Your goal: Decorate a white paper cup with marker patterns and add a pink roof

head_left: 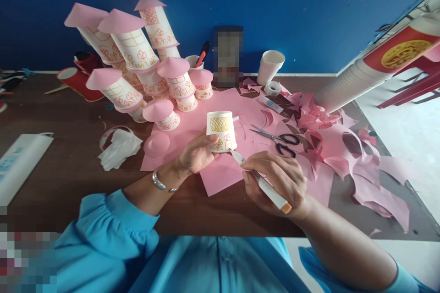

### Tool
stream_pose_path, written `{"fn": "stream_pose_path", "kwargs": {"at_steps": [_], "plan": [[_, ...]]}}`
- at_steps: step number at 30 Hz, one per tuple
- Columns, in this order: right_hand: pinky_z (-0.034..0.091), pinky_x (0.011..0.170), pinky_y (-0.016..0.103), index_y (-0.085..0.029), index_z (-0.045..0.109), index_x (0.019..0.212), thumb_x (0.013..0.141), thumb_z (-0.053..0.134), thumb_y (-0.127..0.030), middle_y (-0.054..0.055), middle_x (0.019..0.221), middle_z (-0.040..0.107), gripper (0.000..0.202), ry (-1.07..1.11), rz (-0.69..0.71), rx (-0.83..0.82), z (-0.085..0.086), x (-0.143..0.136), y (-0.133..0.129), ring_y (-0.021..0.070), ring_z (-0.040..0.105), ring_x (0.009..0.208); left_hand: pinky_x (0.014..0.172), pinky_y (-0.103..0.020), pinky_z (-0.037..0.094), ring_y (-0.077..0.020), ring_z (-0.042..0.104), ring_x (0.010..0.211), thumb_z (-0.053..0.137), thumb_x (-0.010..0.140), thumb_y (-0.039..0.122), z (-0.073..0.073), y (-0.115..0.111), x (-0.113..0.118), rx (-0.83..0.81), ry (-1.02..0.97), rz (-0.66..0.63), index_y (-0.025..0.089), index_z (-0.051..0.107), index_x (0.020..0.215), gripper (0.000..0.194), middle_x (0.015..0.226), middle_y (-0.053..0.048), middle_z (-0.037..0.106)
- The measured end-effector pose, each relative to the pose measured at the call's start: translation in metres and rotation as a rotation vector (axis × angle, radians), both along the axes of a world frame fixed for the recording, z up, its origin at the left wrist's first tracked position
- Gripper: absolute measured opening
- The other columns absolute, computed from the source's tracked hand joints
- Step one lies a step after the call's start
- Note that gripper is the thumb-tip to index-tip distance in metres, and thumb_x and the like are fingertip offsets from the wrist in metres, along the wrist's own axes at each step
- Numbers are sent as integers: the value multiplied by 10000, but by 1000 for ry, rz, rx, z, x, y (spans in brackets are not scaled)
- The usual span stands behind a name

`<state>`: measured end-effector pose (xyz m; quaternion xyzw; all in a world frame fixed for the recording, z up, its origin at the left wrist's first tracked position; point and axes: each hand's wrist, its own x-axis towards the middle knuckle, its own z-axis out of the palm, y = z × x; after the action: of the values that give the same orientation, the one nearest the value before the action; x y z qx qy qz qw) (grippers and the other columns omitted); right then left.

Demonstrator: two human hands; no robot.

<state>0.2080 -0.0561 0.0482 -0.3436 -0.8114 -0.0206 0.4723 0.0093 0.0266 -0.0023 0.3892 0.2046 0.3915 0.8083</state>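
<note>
My left hand point(199, 153) grips a white paper cup point(222, 121) that stands mouth down above the pink paper, thumb on its front. Yellow crosshatching fills a patch on the cup's upper side, with orange flowers along the lower part. In my right hand point(278, 181) is a white marker pen point(270, 190) with an orange end; its tip meets the cup's lower right edge. Left of the cup stand several decorated cup towers point(134, 50) with pink cone roofs. A loose pink paper cone point(156, 145) lies near my left hand.
Black-handled scissors point(280, 139) lie right of the cup, among pink paper scraps point(343, 146). A glue tube point(271, 104), a tape roll point(272, 88) and a white cup stack point(270, 67) sit behind. A long sleeve of cups point(367, 66) leans at right; crumpled tissue point(120, 149) lies left.
</note>
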Motion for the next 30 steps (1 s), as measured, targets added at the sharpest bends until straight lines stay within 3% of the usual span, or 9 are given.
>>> {"fn": "stream_pose_path", "kwargs": {"at_steps": [5, 9, 14, 19, 26, 30], "plan": [[623, 635, 234, -157, 640, 1010, 917, 630, -22, 10, 751, 744, 164, 42, 20, 4, 1, 1, -2, 127, 745, 663, 817, -353, 606, -218, 732, 867, 834, 853, 506, 2, 1, 0, -38, -17, 11, 171, 740, 1241, 521, 1064, -98, 800], [640, 641, 232, -158, 643, 1026, 908, 629, -21, 7, 754, 742, 181, 64, 50, 39, 0, 1, -3, 125, 744, 664, 830, -361, 638, -234, 776, 923, 861, 829, 442, 3, 1, 0, -104, -61, 33, 201, 723, 1314, 559, 1093, -86, 823], [665, 643, 249, -172, 645, 1055, 907, 633, -24, 5, 770, 750, 210, 39, 58, 20, 0, 1, -3, 137, 752, 671, 820, -342, 645, -242, 793, 918, 901, 806, 522, -4, 2, 0, -114, -47, 40, 148, 782, 1120, 502, 1041, -117, 832], [656, 635, 250, -160, 645, 1042, 901, 639, -18, 16, 765, 743, 200, 13, 65, 15, 1, 1, -3, 142, 747, 661, 788, -318, 626, -215, 770, 858, 928, 776, 573, -8, 3, -1, -127, -9, 56, 109, 798, 1078, 568, 970, -123, 818], [660, 627, 253, -165, 637, 1107, 922, 639, -39, 27, 806, 750, 224, -1, 56, 41, 1, 3, -2, 153, 755, 674, 824, -348, 609, -227, 757, 925, 891, 808, 474, 0, 1, -1, -80, -16, 36, 156, 778, 1149, 480, 1141, -120, 814], [659, 601, 270, -167, 624, 1209, 992, 635, -121, 51, 853, 777, 222, -14, 4, 73, 0, 4, 0, 180, 779, 732, 887, -419, 600, -290, 756, 1027, 835, 824, 427, 4, 0, -1, -46, 6, 15, 208, 666, 1424, 661, 1211, -124, 804]]}}
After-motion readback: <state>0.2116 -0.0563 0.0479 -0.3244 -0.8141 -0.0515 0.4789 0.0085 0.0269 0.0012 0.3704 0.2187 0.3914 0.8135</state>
